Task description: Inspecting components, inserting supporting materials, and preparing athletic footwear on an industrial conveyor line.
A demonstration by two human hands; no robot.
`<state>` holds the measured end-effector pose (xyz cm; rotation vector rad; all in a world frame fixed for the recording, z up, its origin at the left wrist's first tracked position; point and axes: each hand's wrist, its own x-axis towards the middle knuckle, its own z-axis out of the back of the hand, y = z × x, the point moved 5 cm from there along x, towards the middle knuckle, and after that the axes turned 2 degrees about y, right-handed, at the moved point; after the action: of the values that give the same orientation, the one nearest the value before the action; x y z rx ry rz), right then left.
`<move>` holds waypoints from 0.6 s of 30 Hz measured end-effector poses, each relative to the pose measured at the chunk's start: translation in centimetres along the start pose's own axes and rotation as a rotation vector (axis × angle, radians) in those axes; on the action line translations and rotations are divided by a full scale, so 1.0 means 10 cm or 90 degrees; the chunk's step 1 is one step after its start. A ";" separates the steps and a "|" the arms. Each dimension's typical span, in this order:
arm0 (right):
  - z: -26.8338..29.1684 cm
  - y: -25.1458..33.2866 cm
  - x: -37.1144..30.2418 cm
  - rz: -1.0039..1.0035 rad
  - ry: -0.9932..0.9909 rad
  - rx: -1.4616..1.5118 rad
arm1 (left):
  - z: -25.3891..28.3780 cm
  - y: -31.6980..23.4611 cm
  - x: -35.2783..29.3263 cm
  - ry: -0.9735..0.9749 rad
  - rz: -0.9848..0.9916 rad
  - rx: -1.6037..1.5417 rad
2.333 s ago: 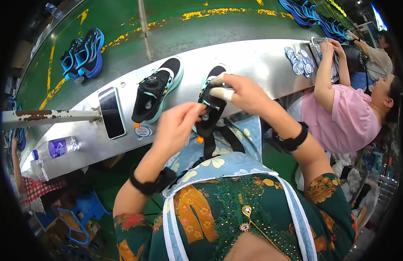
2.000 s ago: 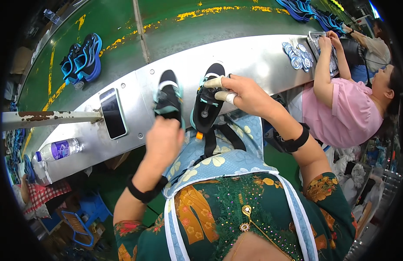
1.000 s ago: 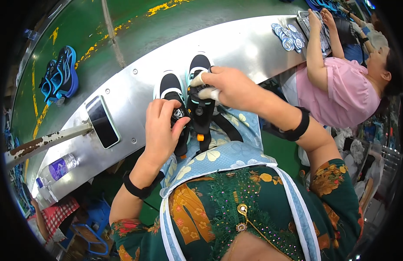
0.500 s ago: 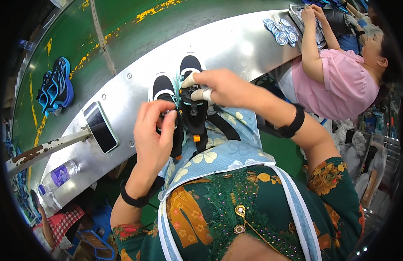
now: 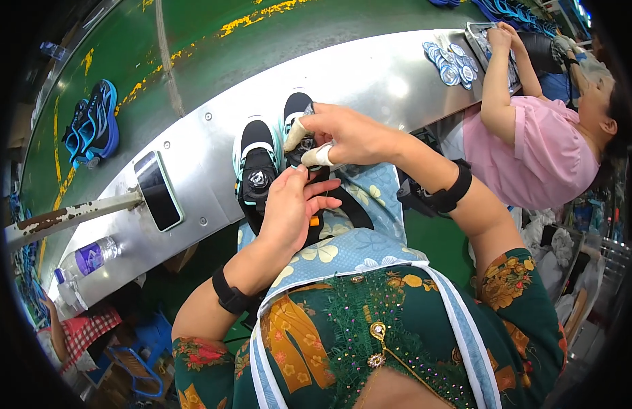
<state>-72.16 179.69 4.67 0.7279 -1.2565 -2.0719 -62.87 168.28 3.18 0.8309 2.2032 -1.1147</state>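
Note:
Two black-and-white sneakers with mint edging stand side by side at the metal bench's near edge, the left sneaker and the right sneaker. A round dial sits on the left one's tongue. My right hand, with pale covers on thumb and forefinger, closes its fingertips round the dial of the right sneaker. Just below, my left hand brings thumb and forefinger together against the right fingertips, its other fingers spread over the shoe's heel part. What it pinches, if anything, is too small to make out.
A phone and a water bottle lie on the bench by a chipped metal bar. Blue-black sneakers rest on the green surface beyond. At right, a person in pink works near round blue-white pieces.
My left hand has moved right, from the left sneaker's dial to the right sneaker, uncovering the left dial. My right hand stays at the right sneaker's dial. The view has shifted slightly.

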 end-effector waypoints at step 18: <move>0.18 -0.02 -0.11 0.029 -0.004 -0.155 | -0.13 0.12 0.09 0.047 -0.018 -0.026</move>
<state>-72.76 181.59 5.35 0.5766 -0.9905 -2.1435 -62.82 170.15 2.59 0.8377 2.2968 -1.0643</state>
